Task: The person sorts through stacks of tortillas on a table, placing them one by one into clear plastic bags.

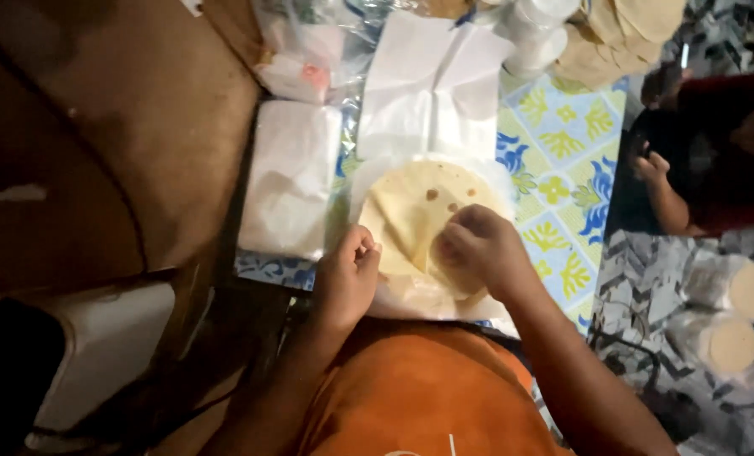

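Note:
A round pale flatbread (419, 203) with a few brown spots lies on a white sheet (487, 173) on the table. Its near right part is folded up. My right hand (478, 249) pinches that folded edge with the fingers bent. My left hand (347, 274) rests at the near left edge of the flatbread, fingers curled, touching the sheet or the bread's rim; I cannot tell which.
A stack of white sheets (292, 173) lies left of the flatbread, more white paper (432, 80) behind it. The tablecloth (563, 169) is patterned blue and yellow. Bagged stacks of flatbreads (732, 317) lie at right, more flatbreads (622, 34) at the far edge. Another person's hand (651, 169) is at right.

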